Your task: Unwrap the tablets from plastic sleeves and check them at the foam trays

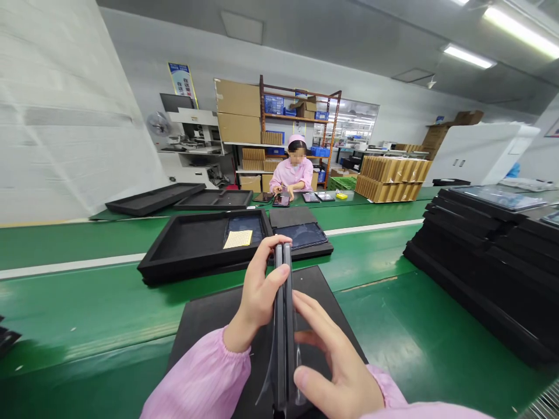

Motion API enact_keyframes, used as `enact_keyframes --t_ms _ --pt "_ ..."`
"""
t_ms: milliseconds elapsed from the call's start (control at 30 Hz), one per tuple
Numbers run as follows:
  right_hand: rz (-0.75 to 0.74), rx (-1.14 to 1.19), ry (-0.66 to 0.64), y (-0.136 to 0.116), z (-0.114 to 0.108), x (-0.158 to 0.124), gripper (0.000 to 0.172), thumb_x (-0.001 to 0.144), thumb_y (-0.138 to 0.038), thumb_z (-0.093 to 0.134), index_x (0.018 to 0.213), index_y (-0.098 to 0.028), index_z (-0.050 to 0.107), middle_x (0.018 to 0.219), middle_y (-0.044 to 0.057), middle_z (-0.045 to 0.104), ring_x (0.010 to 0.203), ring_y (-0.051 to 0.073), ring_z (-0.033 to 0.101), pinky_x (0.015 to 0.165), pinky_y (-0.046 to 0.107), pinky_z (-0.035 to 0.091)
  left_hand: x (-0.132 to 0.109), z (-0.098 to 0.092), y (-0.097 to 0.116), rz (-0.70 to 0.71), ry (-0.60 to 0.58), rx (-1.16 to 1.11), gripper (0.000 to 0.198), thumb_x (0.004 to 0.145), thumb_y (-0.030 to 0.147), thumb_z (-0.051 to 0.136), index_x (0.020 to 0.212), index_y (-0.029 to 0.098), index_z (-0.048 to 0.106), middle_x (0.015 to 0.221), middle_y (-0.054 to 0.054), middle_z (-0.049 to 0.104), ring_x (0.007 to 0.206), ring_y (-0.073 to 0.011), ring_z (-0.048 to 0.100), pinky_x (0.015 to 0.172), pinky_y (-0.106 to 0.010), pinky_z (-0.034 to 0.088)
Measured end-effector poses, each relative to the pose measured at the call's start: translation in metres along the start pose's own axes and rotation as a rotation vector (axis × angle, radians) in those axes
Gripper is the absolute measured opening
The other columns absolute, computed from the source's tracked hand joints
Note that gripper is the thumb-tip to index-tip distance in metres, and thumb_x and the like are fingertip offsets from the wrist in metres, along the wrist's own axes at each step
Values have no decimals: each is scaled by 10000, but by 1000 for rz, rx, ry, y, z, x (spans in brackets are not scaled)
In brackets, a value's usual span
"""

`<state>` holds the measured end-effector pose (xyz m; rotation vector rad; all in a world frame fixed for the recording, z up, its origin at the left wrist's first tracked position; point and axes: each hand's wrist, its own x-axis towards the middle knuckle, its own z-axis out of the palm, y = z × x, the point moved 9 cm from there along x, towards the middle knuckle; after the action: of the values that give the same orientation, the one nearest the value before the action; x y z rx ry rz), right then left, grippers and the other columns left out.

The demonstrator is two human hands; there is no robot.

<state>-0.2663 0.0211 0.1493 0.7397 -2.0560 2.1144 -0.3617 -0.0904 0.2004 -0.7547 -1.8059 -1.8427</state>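
Spanning workshop, green belt; black trays; shelving behind.

The dark panels run off the bottom edge, their faces unseen

Looks like a factory assembly floor: long green conveyor surface, stacked black trays, metal shelving loaded with cardboard boxes, a co-worker in pink smock and cap seated opposite, strip lights overhead.
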Motion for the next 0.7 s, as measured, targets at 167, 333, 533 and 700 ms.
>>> enact_keyframes --t_ms 167,333,533,700 --pt "-7 -23 -18 1 0 -3 875 703 -114 656 1397 -604 447 1530 -167 440 1441 171 412 1027 240 501 1 -3 5 35 57 0 259 740 341 568 952 225 661 891 -14 667 807 -208 586 754 -321 463" --pt "-25 -29 0 0 -3 -3 866 718 -114 647 1407 -595 440 1539 -161 430 1444 177 408 1028 250 508 0 -2 4 50 76 -12 270 754 363 574 961 228 681 903 -14 704 822 -212 619 769 -320 477" --pt "-21 -26 -10 -2 -4 -5 848 731 -123 648 1405 -595 444 1529 -168 442 1439 167 417 1021 245 513 -5 -4 0 75 135 -128 406 890 546 510 1013 230 735 977 -39 757 912 -236 680 826 -327 504" --pt "-1 -51 -18 0 -7 -8 823 747 -145 650 1428 -553 435 1552 -144 416 1461 190 379 1046 284 505 -10 -4 0 80 171 -112 530 910 627 463 1079 207 740 1047 -68 772 979 -263 700 883 -355 523"
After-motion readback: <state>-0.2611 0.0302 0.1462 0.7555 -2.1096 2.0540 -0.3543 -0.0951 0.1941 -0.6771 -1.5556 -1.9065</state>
